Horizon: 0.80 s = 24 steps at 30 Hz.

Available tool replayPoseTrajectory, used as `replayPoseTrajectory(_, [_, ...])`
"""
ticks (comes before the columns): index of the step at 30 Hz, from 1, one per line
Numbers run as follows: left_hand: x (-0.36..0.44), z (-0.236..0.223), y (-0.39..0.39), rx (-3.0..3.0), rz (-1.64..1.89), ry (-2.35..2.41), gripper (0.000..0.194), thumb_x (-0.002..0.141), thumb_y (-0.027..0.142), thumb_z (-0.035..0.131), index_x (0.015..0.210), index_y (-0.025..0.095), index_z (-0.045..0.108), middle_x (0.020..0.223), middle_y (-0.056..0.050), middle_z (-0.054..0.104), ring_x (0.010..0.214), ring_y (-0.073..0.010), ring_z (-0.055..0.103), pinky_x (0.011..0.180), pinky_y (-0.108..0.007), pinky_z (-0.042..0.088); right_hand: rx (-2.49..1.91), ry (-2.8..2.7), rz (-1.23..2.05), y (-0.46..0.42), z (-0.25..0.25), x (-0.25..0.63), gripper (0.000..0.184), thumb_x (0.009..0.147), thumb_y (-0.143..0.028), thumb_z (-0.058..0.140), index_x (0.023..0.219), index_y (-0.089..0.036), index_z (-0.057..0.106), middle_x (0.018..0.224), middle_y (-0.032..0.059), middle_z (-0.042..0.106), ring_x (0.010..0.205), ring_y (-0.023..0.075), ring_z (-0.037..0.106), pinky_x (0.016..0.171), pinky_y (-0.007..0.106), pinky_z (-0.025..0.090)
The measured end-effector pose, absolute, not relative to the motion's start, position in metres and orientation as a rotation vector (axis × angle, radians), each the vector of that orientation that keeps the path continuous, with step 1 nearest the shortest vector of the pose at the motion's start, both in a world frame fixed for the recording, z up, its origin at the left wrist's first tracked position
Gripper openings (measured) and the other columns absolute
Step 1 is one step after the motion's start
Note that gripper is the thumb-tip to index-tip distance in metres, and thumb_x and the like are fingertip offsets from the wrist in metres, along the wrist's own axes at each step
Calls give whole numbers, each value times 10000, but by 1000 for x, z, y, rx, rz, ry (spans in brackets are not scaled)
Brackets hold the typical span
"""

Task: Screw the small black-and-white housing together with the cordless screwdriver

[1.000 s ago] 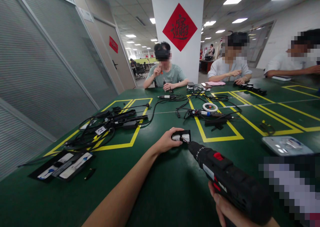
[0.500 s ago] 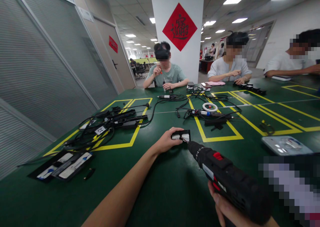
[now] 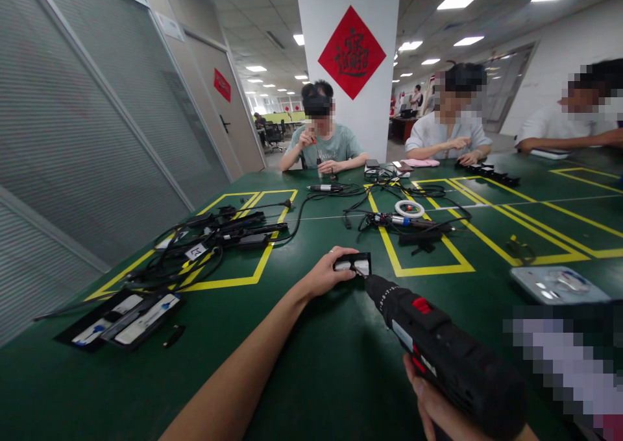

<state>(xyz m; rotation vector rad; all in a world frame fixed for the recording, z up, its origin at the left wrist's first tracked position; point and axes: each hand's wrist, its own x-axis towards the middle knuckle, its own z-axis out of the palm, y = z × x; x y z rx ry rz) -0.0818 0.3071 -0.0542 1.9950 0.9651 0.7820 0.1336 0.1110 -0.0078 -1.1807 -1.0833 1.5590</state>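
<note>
My left hand (image 3: 327,274) is closed around the left end of a small black part with white patches (image 3: 361,266), keeping it upright on the green table. In my right hand (image 3: 433,389) is a black cordless drill (image 3: 438,344) with red switches, its chuck pointing forward and left. The drill's thin bit meets the face of the black part, close to my left fingertips. The drill body hides most of my right fingers and its handle runs out of view at the bottom.
Black cables and devices (image 3: 228,237) pile up on the left, with two flat black-and-white pieces (image 3: 146,318) nearer me. More cables and a tool (image 3: 402,220) lie beyond my hands, near a white ring (image 3: 409,209). A clear case (image 3: 557,284) sits right. Co-workers (image 3: 324,143) sit across the table.
The drill's rear has shifted very slightly left. My left hand and the black part stay in place.
</note>
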Motion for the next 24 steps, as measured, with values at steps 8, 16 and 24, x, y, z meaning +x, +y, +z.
replayPoseTrajectory(8, [-82,-55,307,1995,792,971,469,708,245,627,1165,216,524,1111,-52,505,1013,-208,484,917,-333,378,-998,-1020,1559,127,-47,131,454,600,-498,685,957,-219,661,764,73,683,888,301,643,803,456,497])
replayPoseTrajectory(16, [-82,-57,309,1992,790,977,477,703,249,633,1168,230,526,1109,-44,504,1000,-202,488,913,-328,378,-1042,-1058,1481,136,-84,139,413,451,-502,765,654,-165,635,556,33,627,774,287,660,704,366,535])
replayPoseTrajectory(24, [-81,-58,309,1987,787,979,475,708,250,630,1170,231,523,1128,-45,500,995,-197,496,900,-317,387,-1123,-1091,1471,129,-106,128,405,495,-513,727,689,-180,601,703,82,660,707,273,665,601,367,543])
